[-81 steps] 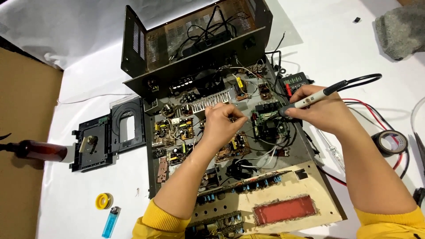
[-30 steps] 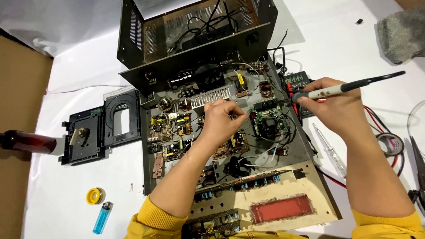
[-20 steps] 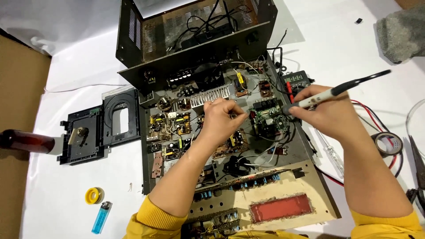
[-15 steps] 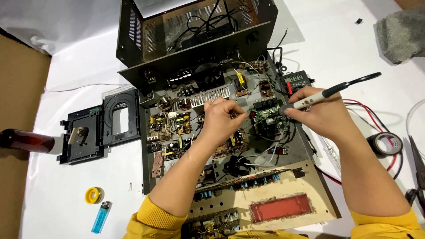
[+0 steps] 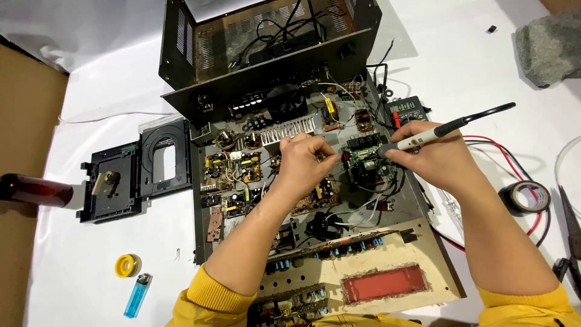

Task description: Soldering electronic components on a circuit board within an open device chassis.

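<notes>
Right hand (image 5: pixel 433 158) with fingers closed in a pen grip round a soldering iron (image 5: pixel 445 129); the iron's long axis runs from its cable end at the far right down to a tip at the near left, the tip resting on or just above a small green board (image 5: pixel 365 158) — actual contact cannot be made out. Left hand (image 5: pixel 304 166) lies just left of that board, fingertips (image 5: pixel 321 151) pinched together over the components; what they pinch is too small to tell, possibly a thin wire or lead. The two hands are near each other, with the green board between them; the right hand is the nearer to it, and the iron's tip points towards the left fingers.

Both hands work inside an opened amplifier chassis (image 5: pixel 209 212), its lid (image 5: pixel 266 54) tilted up at the far side and its front panel (image 5: pixel 375 281) lying nearest the person. Outside the chassis: a multimeter (image 5: pixel 408 110) just beyond the right hand, a roll of black tape (image 5: pixel 525 197) at the right, a black disc-drive tray (image 5: pixel 136 169) at the left, and a yellow tape roll (image 5: pixel 128 265) beside a blue lighter (image 5: pixel 137 295) at the near left — all on a white cloth (image 5: pixel 103 85).
</notes>
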